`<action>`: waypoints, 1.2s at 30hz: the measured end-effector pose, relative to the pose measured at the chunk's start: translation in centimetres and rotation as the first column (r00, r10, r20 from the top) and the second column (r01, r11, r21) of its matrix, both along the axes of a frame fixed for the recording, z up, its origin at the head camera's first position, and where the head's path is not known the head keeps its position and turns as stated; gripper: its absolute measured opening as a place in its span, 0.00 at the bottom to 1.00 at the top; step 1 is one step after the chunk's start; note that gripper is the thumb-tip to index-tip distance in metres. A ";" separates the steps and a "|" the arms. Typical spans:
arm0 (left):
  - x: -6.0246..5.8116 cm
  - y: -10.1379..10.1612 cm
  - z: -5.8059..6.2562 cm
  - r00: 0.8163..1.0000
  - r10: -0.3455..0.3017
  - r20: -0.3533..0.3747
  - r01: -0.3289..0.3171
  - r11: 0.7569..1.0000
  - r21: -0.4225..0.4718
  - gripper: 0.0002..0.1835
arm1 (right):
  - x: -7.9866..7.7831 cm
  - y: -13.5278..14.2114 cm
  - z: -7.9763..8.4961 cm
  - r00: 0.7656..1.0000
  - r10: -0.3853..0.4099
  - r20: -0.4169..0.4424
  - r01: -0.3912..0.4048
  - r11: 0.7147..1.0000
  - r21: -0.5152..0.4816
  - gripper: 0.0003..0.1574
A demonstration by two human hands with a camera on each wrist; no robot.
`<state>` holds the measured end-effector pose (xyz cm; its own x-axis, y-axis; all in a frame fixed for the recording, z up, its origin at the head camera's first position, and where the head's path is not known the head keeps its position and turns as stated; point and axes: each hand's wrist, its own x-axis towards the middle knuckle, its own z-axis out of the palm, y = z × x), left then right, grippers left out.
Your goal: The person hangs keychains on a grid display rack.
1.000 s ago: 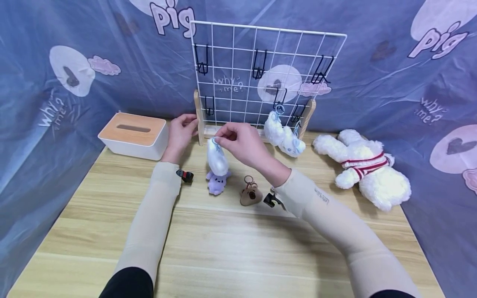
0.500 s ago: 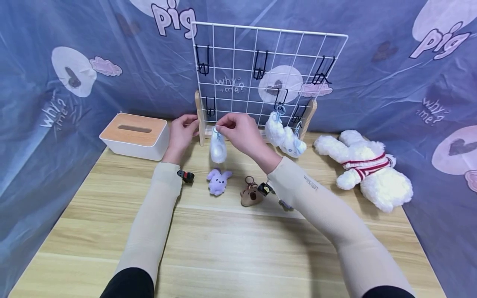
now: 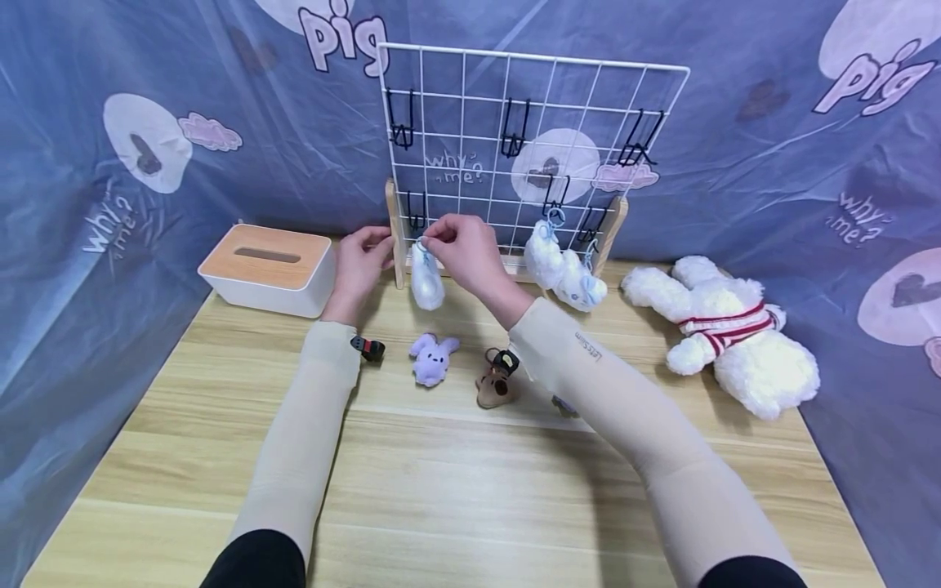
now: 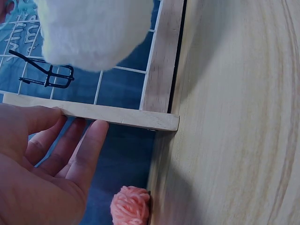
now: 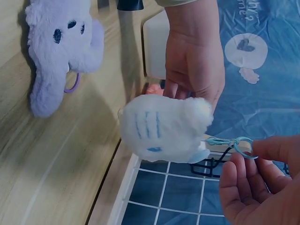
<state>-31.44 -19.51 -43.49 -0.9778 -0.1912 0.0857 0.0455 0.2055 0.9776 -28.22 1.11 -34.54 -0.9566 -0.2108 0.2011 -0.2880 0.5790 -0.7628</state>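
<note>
My right hand [image 3: 474,255] pinches the light-blue ring [image 5: 244,148] of a white plush keychain [image 3: 426,282] between thumb and forefinger. The plush hangs below it, off the table; its blue stripes show in the right wrist view. Close behind the ring is a black hook [image 5: 212,165] at the lower left of the white wire grid rack [image 3: 463,133]. Whether ring and hook touch, I cannot tell. The fingertips of my left hand [image 3: 362,263] rest against the rack's left wooden post [image 4: 123,117], fingers fairly straight.
Two white plush keychains [image 3: 564,265] hang at the rack's lower right. Several black hooks [image 3: 515,129] sit higher. On the table lie a purple plush bunny [image 3: 431,361] and a brown keychain [image 3: 492,388]. A tissue box [image 3: 268,268] stands left, a white plush toy [image 3: 724,331] right.
My right hand has moved up and towards the rack's lower left hook, lifting the white plush keychain clear of the purple bunny. My left hand has stayed at the post.
</note>
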 end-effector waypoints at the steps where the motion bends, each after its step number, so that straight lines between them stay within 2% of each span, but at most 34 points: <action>1: 0.0 0.0 0.0 1.000 0.001 0.000 -0.001 1.000 0.000 0.17 | -0.1 -0.1 -0.1 1.000 -0.005 -0.002 0.005 1.000 -0.001 0.07; 13: 0.0 0.1 0.0 1.000 0.011 0.010 -0.011 1.000 -0.006 0.17 | -1.2 -1.1 -0.6 1.000 0.001 0.000 -0.001 0.999 -0.034 0.08; 20: -0.2 -0.1 -0.2 1.000 -0.002 -0.008 0.002 1.000 0.003 0.17 | -1.6 -1.8 -0.7 1.000 -0.005 0.006 0.006 0.999 -0.039 0.08; 36: -0.1 0.0 -0.1 1.000 0.016 0.010 -0.016 1.000 0.006 0.17 | -3.1 -2.1 -1.7 0.996 -0.085 0.032 0.087 0.993 -0.077 0.08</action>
<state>-31.56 -19.51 -43.62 -0.9754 -0.2073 0.0744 0.0322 0.1999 0.9793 -31.36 -0.97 -36.27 -0.9761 -0.1121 0.1863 -0.2173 0.5385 -0.8141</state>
